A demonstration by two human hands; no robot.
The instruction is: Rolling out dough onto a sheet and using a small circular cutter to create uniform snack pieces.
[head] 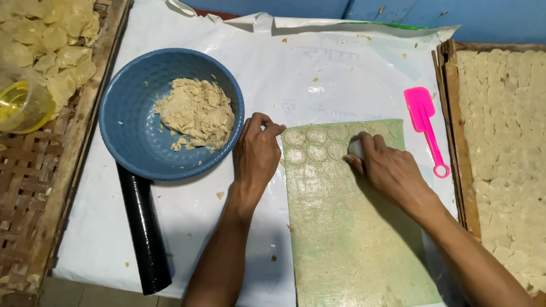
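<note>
Dough sheet (347, 227) between hands: right hand (389, 167) gripping round cutter (356, 149), left hand (257, 154) curled.

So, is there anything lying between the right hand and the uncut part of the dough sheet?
Nothing visible. The right hand presses a small white cutter straight onto the dough sheet, and the uncut dough toward the person shows nothing lying on it. The left hand rests at the sheet's left edge, off to the side.

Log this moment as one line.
right hand: presses small white round cutter into flat rolled dough sheet | left hand: steadies sheet edge
</note>
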